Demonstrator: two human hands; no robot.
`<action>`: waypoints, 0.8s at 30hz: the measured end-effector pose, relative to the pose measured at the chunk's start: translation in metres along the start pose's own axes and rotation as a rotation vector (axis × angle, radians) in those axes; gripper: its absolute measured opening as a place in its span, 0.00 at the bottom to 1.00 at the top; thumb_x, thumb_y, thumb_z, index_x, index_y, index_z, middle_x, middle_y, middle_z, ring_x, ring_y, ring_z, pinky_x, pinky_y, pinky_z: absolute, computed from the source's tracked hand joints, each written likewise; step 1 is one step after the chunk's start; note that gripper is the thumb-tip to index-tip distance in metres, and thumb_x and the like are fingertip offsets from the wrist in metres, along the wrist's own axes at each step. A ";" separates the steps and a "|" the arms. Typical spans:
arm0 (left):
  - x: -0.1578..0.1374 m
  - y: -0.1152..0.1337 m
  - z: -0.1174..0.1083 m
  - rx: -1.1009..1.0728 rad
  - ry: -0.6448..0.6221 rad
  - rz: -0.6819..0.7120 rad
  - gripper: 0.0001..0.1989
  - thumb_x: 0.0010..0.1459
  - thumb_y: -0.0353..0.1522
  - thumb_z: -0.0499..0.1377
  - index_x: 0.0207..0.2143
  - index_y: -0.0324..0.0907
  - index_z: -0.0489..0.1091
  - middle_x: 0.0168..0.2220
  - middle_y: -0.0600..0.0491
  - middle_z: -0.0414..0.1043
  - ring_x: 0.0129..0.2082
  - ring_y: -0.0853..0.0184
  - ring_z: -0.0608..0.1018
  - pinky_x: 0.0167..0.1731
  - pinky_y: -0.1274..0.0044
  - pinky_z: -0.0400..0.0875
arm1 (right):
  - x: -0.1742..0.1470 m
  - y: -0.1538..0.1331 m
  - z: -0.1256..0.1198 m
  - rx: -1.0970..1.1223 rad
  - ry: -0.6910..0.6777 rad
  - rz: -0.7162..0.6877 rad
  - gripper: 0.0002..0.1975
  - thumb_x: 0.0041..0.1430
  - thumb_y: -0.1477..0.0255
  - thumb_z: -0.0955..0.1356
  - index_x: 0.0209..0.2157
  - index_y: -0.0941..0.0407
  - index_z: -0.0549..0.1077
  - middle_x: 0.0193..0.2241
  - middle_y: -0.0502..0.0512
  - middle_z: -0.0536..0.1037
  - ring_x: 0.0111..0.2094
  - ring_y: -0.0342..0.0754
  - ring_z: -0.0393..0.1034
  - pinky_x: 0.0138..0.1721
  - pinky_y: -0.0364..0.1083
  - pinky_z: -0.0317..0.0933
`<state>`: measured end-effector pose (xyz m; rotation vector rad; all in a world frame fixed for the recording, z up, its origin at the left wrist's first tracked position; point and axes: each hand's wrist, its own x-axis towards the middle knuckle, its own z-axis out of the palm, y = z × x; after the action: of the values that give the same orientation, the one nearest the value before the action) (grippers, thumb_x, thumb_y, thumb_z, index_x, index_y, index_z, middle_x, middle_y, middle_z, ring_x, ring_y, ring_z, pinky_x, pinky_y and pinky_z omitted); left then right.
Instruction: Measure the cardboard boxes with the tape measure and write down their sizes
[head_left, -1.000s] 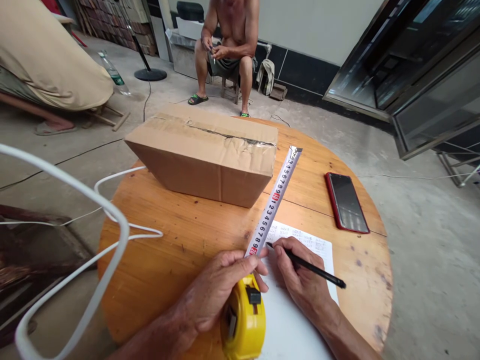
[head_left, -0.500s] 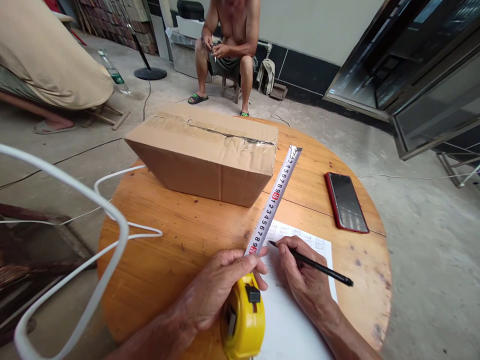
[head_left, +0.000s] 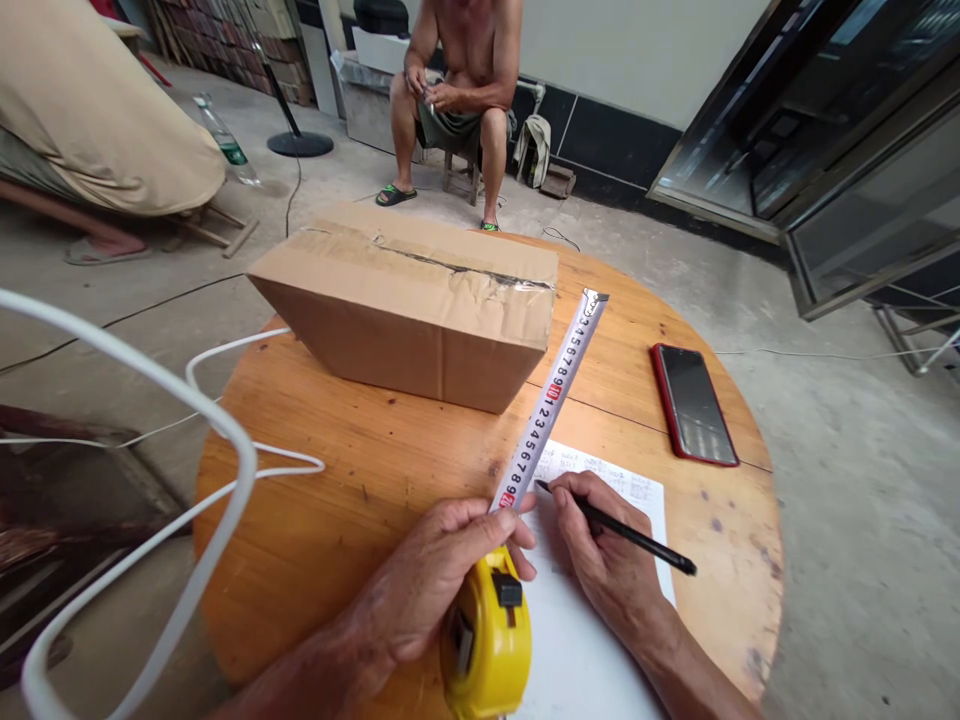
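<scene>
Yellow, rounded tape-measure case (head_left: 495, 645): bottom centre of the frame, below the left hand's thumb and fingers, a black slider on its upper face.
Left hand (head_left: 431, 570): lower centre, partly curled, thumb and fingers pinching the white metal tape blade (head_left: 544, 415) just above the case.
Right hand (head_left: 611, 545): lower right of centre, fingers curled in a writing grip around a slim black pen (head_left: 645, 545); the pen's tip points to the upper left, just beside the blade. Whether it touches the sheet cannot be told.
White paper sheet (head_left: 574, 650): under the right hand, lower centre; rows of handwriting near its top edge, too small to read.
Blade: slants up and rightward from the left hand, numbers and red marks along it, its metal end near the box's right side.
Round wooden table (head_left: 360, 500): across the middle and lower frame, beneath the sheet.
Black phone in a red case (head_left: 696, 405): lying on the table's right part, well apart from the hands.
Brown cardboard box (head_left: 409, 310): upper centre, on the table's far part, a dark seam along its top.
Seated person (head_left: 469, 70): top centre, beyond the table, both hands together.
</scene>
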<state>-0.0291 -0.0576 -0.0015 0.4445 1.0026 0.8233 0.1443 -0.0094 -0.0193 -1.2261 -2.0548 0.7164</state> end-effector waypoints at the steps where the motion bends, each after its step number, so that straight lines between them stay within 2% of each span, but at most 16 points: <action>1: 0.000 0.000 0.000 0.001 0.000 -0.001 0.15 0.56 0.40 0.56 0.30 0.37 0.73 0.33 0.45 0.77 0.26 0.68 0.74 0.27 0.79 0.64 | 0.000 0.000 0.000 -0.009 -0.001 0.000 0.07 0.62 0.73 0.61 0.32 0.56 0.70 0.24 0.50 0.71 0.23 0.42 0.64 0.25 0.42 0.58; 14: 0.001 -0.001 -0.001 -0.015 -0.014 0.002 0.15 0.57 0.41 0.56 0.31 0.37 0.73 0.33 0.45 0.78 0.22 0.71 0.72 0.27 0.78 0.64 | 0.000 0.001 0.001 -0.023 -0.001 -0.012 0.07 0.61 0.73 0.61 0.32 0.56 0.69 0.24 0.50 0.71 0.23 0.42 0.64 0.25 0.42 0.58; 20: 0.000 0.000 0.000 -0.007 0.001 0.000 0.15 0.57 0.41 0.56 0.31 0.38 0.72 0.30 0.46 0.77 0.25 0.68 0.74 0.27 0.79 0.65 | -0.001 0.000 0.001 -0.011 -0.011 -0.027 0.07 0.61 0.74 0.61 0.32 0.56 0.70 0.24 0.50 0.71 0.23 0.42 0.64 0.25 0.42 0.57; 24: 0.000 0.000 0.000 -0.003 -0.005 0.000 0.15 0.57 0.41 0.56 0.31 0.37 0.72 0.32 0.45 0.77 0.26 0.68 0.74 0.27 0.79 0.65 | -0.001 0.001 0.000 0.001 -0.030 -0.032 0.06 0.61 0.75 0.61 0.31 0.56 0.69 0.24 0.49 0.70 0.23 0.41 0.63 0.25 0.42 0.57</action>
<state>-0.0290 -0.0578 -0.0011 0.4432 0.9970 0.8232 0.1450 -0.0095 -0.0207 -1.1853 -2.0938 0.7252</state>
